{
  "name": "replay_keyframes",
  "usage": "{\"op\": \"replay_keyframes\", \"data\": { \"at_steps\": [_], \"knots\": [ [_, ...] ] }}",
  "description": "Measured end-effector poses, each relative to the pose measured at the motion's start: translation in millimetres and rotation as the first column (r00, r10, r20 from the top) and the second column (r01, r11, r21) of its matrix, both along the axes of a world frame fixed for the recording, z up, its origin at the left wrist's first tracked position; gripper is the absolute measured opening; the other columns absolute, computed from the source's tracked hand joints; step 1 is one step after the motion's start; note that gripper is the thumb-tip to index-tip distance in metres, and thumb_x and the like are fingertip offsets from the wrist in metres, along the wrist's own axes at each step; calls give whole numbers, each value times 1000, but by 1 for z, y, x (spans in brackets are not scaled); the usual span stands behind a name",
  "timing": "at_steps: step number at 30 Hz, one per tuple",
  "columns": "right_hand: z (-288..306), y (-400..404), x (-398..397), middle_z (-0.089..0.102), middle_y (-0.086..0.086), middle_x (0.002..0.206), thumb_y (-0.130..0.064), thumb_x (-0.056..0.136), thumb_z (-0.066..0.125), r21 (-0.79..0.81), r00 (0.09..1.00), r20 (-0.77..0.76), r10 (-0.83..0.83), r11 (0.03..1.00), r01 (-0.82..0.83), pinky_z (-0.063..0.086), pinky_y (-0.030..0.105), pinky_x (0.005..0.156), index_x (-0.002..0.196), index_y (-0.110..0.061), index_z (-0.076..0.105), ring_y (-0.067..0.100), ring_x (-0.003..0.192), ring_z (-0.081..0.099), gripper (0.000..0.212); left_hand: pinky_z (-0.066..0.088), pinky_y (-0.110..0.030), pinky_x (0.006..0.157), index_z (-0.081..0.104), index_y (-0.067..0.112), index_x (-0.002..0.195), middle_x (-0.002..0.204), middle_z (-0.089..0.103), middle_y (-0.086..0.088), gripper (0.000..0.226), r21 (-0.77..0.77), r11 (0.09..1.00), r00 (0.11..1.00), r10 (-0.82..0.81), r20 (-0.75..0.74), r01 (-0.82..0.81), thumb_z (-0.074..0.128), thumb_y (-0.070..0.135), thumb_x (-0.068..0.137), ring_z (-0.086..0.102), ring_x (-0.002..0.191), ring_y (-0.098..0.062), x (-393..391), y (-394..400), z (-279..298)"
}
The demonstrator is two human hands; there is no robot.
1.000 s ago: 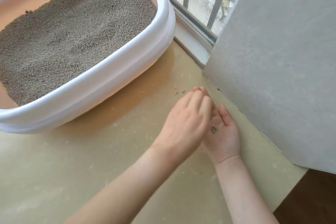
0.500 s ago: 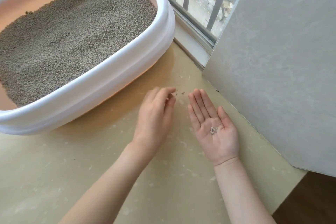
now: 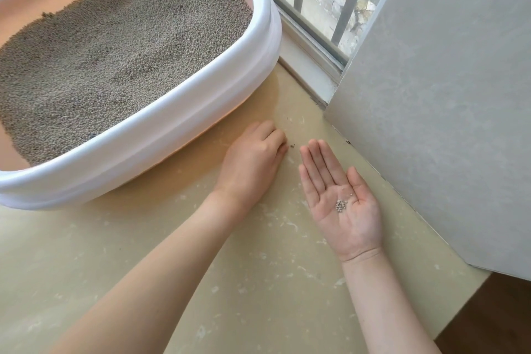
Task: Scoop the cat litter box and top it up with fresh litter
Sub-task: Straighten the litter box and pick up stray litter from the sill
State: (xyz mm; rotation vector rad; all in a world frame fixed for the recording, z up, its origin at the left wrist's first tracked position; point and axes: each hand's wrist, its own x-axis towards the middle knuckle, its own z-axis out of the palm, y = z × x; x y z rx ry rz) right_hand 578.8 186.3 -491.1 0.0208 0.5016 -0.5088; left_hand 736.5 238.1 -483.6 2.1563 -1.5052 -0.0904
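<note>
**Stray granules in my palm**

My right hand lies palm up, fingers straight, cradling a few grey litter pellets. My left hand, fingers curled, rests on the floor beside the white litter box, filled with fine grey-brown litter.

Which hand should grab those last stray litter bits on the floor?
Left hand: its fingertips are beside the stray granules, while the right hand lies palm-up holding collected granules.
</note>
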Motion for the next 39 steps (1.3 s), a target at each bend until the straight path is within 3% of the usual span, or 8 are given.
{"op": "replay_keyframes", "data": {
  "at_steps": [9,12,16,19,22,28,33,39],
  "knots": [
    [0,0,0,34,23,150,-28,104,18,17,1000,4,-8,1000,8,14,42,120,142,8,35,32,143,25,55,23,-28,63,45,12,84,83,43,-7,16,120,992,1000,23,0,-23,40,16,98,44,76,-26,-10,-7,7],
    [-1,0,1,34,24,149,-29,104,17,21,1000,10,-9,1000,9,14,42,120,142,8,34,32,143,26,56,22,-25,63,49,8,85,83,44,-8,18,-46,988,981,140,-138,-147,40,16,98,40,73,-22,-30,0,31],
    [0,2,-3,34,17,151,-32,104,15,-125,999,-54,0,992,-7,-3,17,116,146,2,29,10,146,12,56,39,-37,63,59,8,80,79,51,-9,18,-122,988,995,-96,6,96,52,11,96,47,73,-28,-73,12,46],
    [5,5,-3,29,19,153,-32,104,13,-36,1000,-17,14,999,-15,5,32,121,147,3,25,23,146,16,57,40,-39,60,65,10,77,76,55,-6,14,-113,982,984,-140,114,152,62,10,91,47,70,-27,-80,17,36],
    [5,2,0,31,25,150,-27,103,19,80,999,40,24,996,-27,31,47,112,144,8,30,29,144,22,55,42,-35,63,70,8,84,78,60,-4,12,-248,967,996,-69,-57,52,63,13,92,48,68,-27,-67,25,35],
    [1,1,0,30,22,152,-25,103,22,21,999,29,21,1000,-22,19,41,118,145,5,30,31,144,24,53,32,-24,70,56,8,82,81,43,7,21,-206,978,944,-40,-328,-30,48,20,97,39,75,-16,-64,28,38],
    [-1,4,-3,29,18,153,-29,103,14,-25,999,31,35,999,-34,10,33,120,148,2,25,26,145,21,56,42,-42,65,61,4,73,74,54,-9,30,-186,981,988,-79,-135,53,55,24,95,44,71,-27,-88,15,28],
    [2,2,-2,33,24,150,-21,102,26,39,999,27,30,999,-32,21,42,118,143,6,33,32,143,24,50,42,-36,64,72,7,84,78,54,-8,12,-264,962,981,17,-194,-69,65,14,90,48,70,-27,-66,33,34]
  ]
}}
